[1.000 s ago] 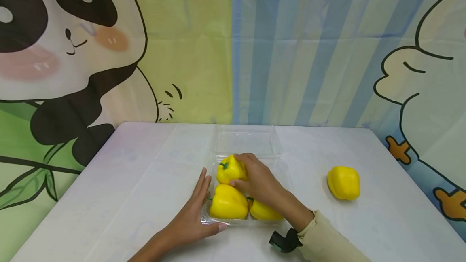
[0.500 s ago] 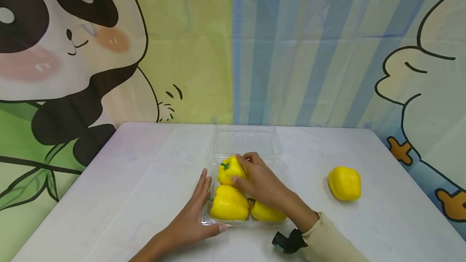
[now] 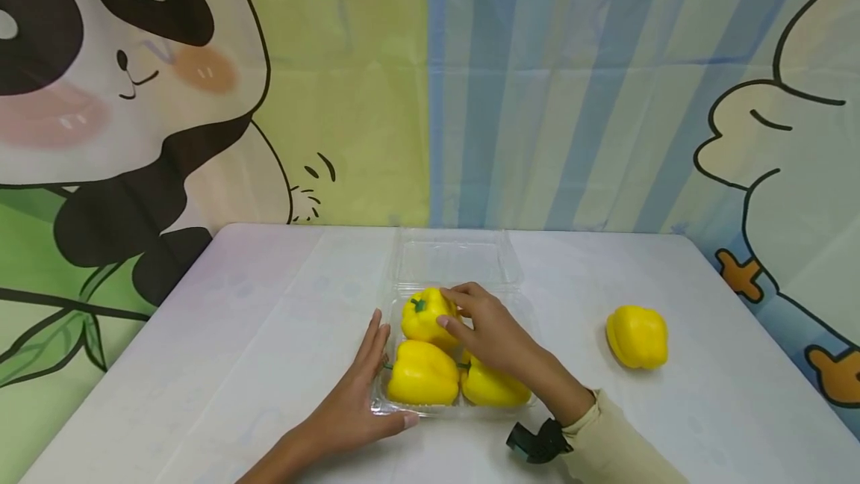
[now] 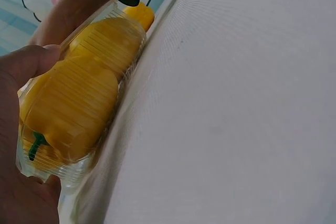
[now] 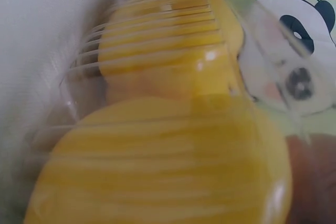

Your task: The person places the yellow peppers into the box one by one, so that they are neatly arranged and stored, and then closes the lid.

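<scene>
A clear plastic clamshell box (image 3: 463, 412) stands on the table with its lid (image 3: 457, 258) folded back. Three yellow bell peppers are in it: one at the back left (image 3: 425, 326), one at the front left (image 3: 423, 373), one at the front right (image 3: 493, 384). My left hand (image 3: 356, 394) rests against the box's left front corner, fingers straight along the side, thumb at the front edge. My right hand (image 3: 493, 327) is over the box, its thumb and fingertips spread at the right side of the back-left pepper. Through the ribbed wall, peppers (image 4: 73, 103) show in the left wrist view.
Another yellow bell pepper (image 3: 637, 337) lies on the white table (image 3: 255, 364), to the right of the box. A black wrist camera (image 3: 537, 441) sits under the right sleeve (image 3: 618, 443). Behind the table hangs a printed cloth (image 3: 349, 81). The right wrist view is blurred.
The right thumb and fingers have loosened from the back-left pepper and shifted slightly right. More of that pepper and of the front-right one shows. The left hand has stayed in place.
</scene>
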{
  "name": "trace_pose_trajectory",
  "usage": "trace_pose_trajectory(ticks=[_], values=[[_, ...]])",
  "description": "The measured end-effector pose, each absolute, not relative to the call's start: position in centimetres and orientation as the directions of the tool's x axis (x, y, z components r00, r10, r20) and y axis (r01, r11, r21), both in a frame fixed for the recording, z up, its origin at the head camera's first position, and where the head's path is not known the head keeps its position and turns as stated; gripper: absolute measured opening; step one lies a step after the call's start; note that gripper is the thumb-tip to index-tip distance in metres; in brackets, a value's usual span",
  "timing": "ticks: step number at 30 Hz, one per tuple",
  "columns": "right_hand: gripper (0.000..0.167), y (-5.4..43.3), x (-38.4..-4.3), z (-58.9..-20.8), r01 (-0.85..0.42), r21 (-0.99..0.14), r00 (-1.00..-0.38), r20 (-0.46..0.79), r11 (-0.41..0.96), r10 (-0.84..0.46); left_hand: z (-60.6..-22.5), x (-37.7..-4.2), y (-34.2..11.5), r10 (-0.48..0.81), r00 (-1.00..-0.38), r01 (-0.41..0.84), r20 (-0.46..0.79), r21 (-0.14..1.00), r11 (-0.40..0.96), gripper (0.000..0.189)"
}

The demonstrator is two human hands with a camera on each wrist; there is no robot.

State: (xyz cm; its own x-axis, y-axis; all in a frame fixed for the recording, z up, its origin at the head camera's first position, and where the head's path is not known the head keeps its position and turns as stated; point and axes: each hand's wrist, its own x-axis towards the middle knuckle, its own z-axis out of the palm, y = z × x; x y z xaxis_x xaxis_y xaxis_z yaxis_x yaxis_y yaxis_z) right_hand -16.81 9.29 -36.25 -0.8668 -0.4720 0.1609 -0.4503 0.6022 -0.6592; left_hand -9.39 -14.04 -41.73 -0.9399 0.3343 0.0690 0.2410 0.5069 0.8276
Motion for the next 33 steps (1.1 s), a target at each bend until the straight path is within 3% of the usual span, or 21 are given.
trace_pose_trajectory(ticks=[33], values=[[0.051,6.9,-16.2,-35.6,-0.506,-0.517,-0.842,0.122,0.690,-0.526,-41.5,-9.4,-14.3,0.339,-0.940,0.228,0.047,0.825,0.517,0.119]])
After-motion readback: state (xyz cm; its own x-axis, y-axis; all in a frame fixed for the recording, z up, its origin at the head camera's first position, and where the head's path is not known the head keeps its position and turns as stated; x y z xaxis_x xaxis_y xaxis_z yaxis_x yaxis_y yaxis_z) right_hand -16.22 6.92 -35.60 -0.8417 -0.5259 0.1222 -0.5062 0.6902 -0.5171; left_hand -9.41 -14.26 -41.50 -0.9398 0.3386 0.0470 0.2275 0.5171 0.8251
